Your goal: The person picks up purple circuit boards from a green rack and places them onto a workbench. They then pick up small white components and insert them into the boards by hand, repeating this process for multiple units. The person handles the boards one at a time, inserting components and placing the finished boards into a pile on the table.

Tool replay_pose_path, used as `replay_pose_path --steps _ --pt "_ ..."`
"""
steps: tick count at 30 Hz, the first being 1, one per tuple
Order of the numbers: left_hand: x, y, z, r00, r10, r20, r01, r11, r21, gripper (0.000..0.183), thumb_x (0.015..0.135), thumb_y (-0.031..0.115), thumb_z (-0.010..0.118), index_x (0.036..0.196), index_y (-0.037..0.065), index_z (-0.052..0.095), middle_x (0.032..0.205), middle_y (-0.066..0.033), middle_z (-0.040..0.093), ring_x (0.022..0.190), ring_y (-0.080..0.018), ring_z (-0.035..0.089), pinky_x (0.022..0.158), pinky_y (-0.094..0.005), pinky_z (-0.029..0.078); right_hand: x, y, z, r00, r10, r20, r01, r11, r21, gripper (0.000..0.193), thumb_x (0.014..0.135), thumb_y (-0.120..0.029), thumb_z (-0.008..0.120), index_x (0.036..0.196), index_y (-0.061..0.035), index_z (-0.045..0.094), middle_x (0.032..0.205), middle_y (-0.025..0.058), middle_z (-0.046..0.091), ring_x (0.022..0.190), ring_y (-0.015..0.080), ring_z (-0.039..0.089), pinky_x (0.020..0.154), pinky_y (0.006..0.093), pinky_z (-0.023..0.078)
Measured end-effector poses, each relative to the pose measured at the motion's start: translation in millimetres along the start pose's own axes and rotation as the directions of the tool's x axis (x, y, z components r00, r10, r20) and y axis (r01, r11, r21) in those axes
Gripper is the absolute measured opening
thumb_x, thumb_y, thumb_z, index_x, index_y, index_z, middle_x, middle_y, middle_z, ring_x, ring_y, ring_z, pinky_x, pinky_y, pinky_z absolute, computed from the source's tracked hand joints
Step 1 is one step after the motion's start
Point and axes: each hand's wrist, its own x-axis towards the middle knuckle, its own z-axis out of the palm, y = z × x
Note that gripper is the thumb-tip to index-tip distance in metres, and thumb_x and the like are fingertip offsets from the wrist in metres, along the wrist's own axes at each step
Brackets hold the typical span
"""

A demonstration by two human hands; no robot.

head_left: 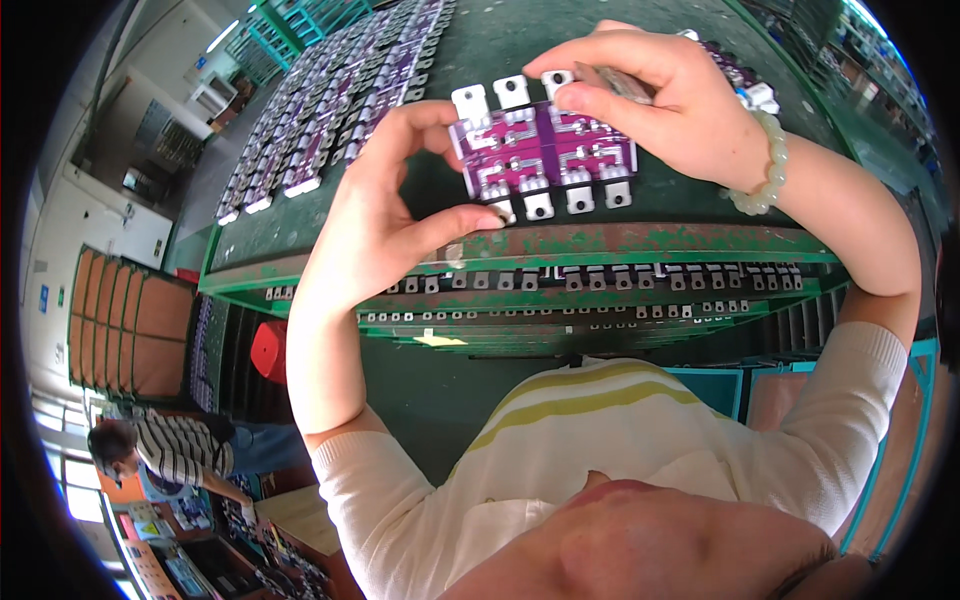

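Observation:
A purple circuit board [545,150] is held up above the front edge of the green table, between my two hands. Silvery parts stud its face, and white tabs with black pieces stick out along its upper and lower edges. My left hand [375,220] grips its left side, thumb at the lower left tab and fingers curled by the upper left corner. My right hand [680,105] pinches an upper tab between thumb and forefinger. A greyish thing [618,84] shows partly within the right hand's fingers; its kind is unclear.
Rows of similar boards [335,95] cover the table's left side, with more boards [730,65] behind my right hand. Shelves of boards [560,282] sit under the green table edge [600,240]. A red stool [268,350] stands left. A person in stripes [180,450] works at lower left.

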Motion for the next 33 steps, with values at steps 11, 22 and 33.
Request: replay_pose_path --steps 11,22,33 --pt "-4 -11 0 0.991 0.12 -0.051 -0.12 0.993 -0.002 0.073 0.067 -0.002 0.092 0.126 0.002 0.05 0.117 -0.0072 0.056 0.11 -0.0176 0.055 0.102 -0.0334 0.043 3 -1 -6 0.997 -0.059 0.048 0.037 0.928 0.371 0.023 0.096 -0.012 0.072 0.118 -0.0051 0.075 0.099 0.0037 0.071 0.086 0.0095 0.063 0.078 0.0268 0.049" --pt "-5 -8 3 0.981 0.18 -0.065 -0.181 0.983 -0.015 0.07 0.069 -0.003 0.092 0.124 0.003 0.049 0.119 -0.0085 0.056 0.112 -0.0184 0.055 0.103 -0.0343 0.043 1 -7 -11 0.995 -0.051 0.088 0.018 0.941 0.337 0.022 0.096 -0.012 0.073 0.117 -0.0056 0.076 0.094 0.0034 0.071 0.081 0.0092 0.061 0.073 0.0259 0.048" --pt "-3 -12 2 0.97 0.238 -0.057 -0.237 0.971 0.018 0.07 0.068 -0.001 0.092 0.124 0.002 0.05 0.12 -0.0092 0.057 0.113 -0.0181 0.055 0.103 -0.0341 0.043 1 -9 -11 0.995 -0.074 0.069 0.039 0.909 0.416 0.024 0.094 -0.016 0.076 0.116 -0.0058 0.076 0.095 0.0011 0.071 0.076 0.0052 0.056 0.067 0.0243 0.043"
